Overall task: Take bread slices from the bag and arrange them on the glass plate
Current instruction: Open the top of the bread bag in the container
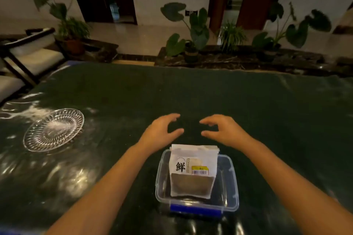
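You are at the very start: nothing has reached the plate, which sits bare toward the counter's left edge, well apart from everything else. The bag stands upright inside a clear tub close to the counter's near edge, about in the middle. Its top looks folded shut, and a brown loaf shows dimly through the lower window, so no slice appears to be out yet.

Your left hand and right hand hover just past the bag's top, toward the far side, palms facing each other. Each grip is spread, fingers curled, holding nothing and touching nothing. They look poised to close on the bag's top, though that is only my reading.

Everything is left to do, by my judgement: take hold of the bag, unfold or open its top, draw slices out, and carry them across to the plate on your left. The tub walls stand close round the bag, so lifting it clear first may help.
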`<act>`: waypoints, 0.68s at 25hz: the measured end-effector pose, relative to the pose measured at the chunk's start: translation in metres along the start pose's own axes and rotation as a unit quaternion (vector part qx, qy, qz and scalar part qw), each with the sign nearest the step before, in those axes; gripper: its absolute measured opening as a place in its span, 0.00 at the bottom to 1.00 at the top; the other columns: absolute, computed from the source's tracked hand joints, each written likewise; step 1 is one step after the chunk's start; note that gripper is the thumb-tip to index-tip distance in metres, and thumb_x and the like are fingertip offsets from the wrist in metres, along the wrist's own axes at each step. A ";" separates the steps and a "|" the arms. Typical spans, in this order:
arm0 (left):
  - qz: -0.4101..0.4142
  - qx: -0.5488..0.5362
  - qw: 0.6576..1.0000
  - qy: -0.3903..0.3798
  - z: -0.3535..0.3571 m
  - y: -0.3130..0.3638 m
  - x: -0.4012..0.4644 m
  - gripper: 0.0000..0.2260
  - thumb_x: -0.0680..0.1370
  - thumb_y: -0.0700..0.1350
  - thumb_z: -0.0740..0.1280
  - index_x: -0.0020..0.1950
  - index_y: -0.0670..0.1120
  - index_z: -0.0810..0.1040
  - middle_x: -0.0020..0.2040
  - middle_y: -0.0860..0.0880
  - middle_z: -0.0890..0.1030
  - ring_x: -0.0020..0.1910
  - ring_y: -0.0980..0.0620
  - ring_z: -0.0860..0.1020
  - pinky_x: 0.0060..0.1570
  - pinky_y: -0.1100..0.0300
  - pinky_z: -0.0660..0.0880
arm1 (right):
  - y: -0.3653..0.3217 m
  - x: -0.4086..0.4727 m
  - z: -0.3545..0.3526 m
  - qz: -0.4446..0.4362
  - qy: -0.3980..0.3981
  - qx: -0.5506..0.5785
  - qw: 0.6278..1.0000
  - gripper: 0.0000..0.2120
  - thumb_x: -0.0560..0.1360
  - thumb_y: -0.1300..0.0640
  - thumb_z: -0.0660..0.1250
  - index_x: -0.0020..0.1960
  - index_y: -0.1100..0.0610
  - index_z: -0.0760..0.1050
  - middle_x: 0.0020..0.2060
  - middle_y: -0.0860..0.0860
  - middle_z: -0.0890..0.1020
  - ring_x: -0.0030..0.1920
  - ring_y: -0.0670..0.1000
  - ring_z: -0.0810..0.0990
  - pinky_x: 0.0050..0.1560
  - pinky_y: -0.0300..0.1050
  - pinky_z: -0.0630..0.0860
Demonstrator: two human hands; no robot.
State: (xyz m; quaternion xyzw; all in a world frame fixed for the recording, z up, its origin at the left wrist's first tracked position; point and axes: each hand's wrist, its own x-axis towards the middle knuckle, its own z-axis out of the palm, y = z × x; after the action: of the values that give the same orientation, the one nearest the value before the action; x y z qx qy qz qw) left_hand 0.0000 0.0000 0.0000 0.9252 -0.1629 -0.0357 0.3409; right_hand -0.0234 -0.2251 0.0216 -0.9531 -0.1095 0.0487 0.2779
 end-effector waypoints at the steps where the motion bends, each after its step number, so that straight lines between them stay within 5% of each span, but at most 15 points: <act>1: 0.006 -0.002 1.000 -0.028 0.008 0.001 -0.007 0.23 0.73 0.54 0.67 0.67 0.55 0.68 0.65 0.51 0.74 0.64 0.54 0.71 0.62 0.55 0.69 | 0.002 -0.007 0.008 0.006 -0.017 -0.001 1.000 0.19 0.71 0.49 0.69 0.62 0.48 0.74 0.59 0.49 0.78 0.56 0.46 0.76 0.57 0.49 0.76; 4: 0.009 0.001 0.996 -0.091 0.036 -0.004 -0.023 0.18 0.73 0.48 0.68 0.63 0.53 0.73 0.64 0.51 0.76 0.63 0.55 0.72 0.62 0.57 0.70 | 0.011 -0.024 0.037 0.002 -0.059 -0.041 0.997 0.17 0.73 0.50 0.66 0.62 0.48 0.74 0.59 0.47 0.78 0.58 0.47 0.75 0.57 0.47 0.75; 9: -0.007 -0.022 0.998 -0.063 0.056 -0.015 -0.029 0.14 0.74 0.44 0.67 0.58 0.51 0.77 0.55 0.51 0.79 0.52 0.57 0.75 0.52 0.61 0.73 | 0.026 -0.030 0.057 0.008 -0.004 -0.033 0.999 0.15 0.73 0.52 0.66 0.59 0.50 0.76 0.55 0.48 0.80 0.55 0.47 0.76 0.52 0.41 0.72; 17: 0.028 -0.018 0.997 -0.069 0.058 -0.024 -0.024 0.12 0.73 0.44 0.68 0.56 0.52 0.78 0.51 0.54 0.78 0.49 0.59 0.76 0.46 0.66 0.73 | 0.029 -0.027 0.063 0.011 0.022 0.027 0.999 0.09 0.73 0.55 0.66 0.52 0.53 0.80 0.48 0.50 0.82 0.50 0.48 0.79 0.50 0.42 0.76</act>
State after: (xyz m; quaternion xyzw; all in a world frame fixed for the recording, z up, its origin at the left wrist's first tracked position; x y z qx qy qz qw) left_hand -0.0260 -0.0107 -0.0612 0.9094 -0.2113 -0.0925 0.3462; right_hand -0.0540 -0.2220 -0.0463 -0.9472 -0.0910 0.0338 0.3057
